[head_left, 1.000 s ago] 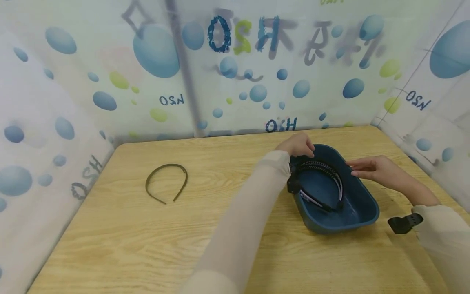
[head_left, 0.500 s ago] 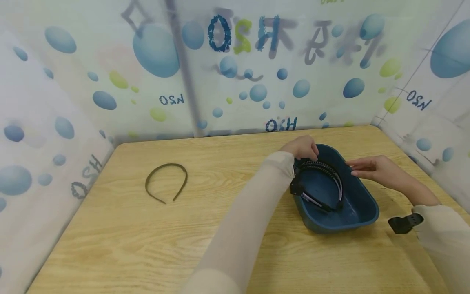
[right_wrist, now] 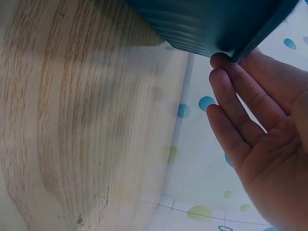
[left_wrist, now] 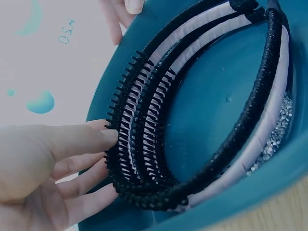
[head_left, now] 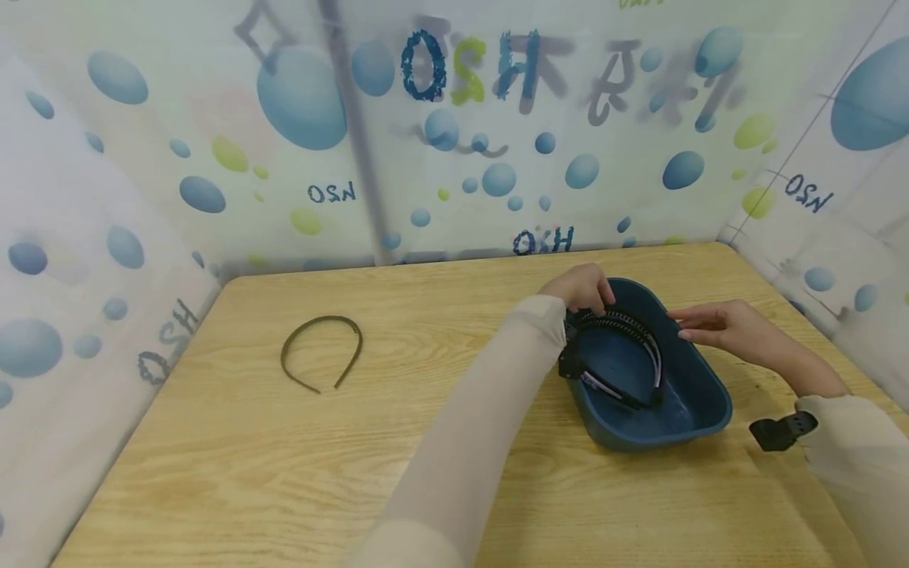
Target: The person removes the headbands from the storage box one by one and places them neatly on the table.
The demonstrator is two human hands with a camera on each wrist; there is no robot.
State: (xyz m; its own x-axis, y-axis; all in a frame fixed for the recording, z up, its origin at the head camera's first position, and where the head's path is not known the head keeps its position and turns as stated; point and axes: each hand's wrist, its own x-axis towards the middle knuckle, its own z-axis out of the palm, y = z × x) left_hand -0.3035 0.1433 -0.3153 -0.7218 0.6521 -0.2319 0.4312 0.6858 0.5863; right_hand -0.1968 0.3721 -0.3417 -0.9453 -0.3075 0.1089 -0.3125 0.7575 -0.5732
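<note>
Several black headbands (left_wrist: pixel 236 130) lie nested together inside a dark blue plastic basin (head_left: pixel 699 394). They have pale pink inner linings and small comb teeth, and one shows silver glitter. My left hand (head_left: pixel 584 287) reaches over the basin's far left side. In the left wrist view its thumb and fingers pinch the toothed curve of the outermost headband. At the basin's right side, my right hand (head_left: pixel 735 335) pinches the rim, thumb on one side and fingertips on the outer wall. Its remaining fingers (right_wrist: pixel 226 127) are stretched out below the rim.
A thin, dark olive headband (head_left: pixel 323 319) lies by itself on the left of the wooden table (head_left: pixel 284 473). Behind and beside the table rise white wall sheets (head_left: pixel 234 213) printed with blue and green bubbles.
My left hand has shifted slightly right and down into the basin, its fingers now at the headbands. My right hand stays at the rim, and the basin hardly moves.
</note>
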